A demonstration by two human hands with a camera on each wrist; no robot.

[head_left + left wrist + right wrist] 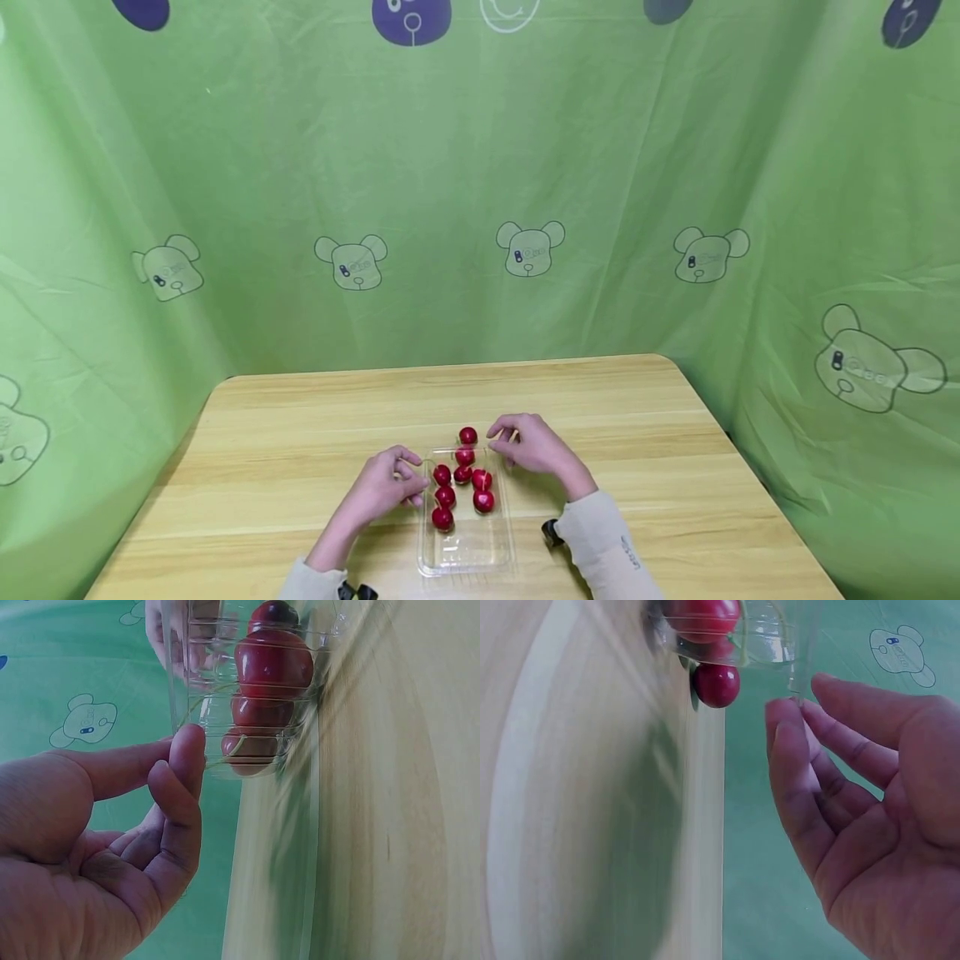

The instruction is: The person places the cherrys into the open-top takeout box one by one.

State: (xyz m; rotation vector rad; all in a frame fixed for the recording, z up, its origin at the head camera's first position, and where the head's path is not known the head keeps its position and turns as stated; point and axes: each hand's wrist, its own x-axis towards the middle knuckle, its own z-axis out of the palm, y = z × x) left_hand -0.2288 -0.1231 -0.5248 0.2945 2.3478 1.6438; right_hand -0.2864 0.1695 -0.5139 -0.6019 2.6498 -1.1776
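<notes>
A clear rectangular plastic tray [465, 557], holding small round red fruits [443, 497], is steadied on the wooden table [675, 467]. Its far corners are touched by the left hand [384, 485] and right hand [534, 447], fingers loosely curled, nothing gripped. One red fruit [468, 435] lies beyond the far rim.

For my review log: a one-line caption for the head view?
Both hands flank a clear tray of red fruits; one fruit lies outside.

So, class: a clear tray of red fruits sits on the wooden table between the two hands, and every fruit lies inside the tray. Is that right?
Not quite. The tray does sit on the table between the left hand and the right hand, but one fruit lies on the table just beyond the tray's far end. The head view shows it.
</notes>
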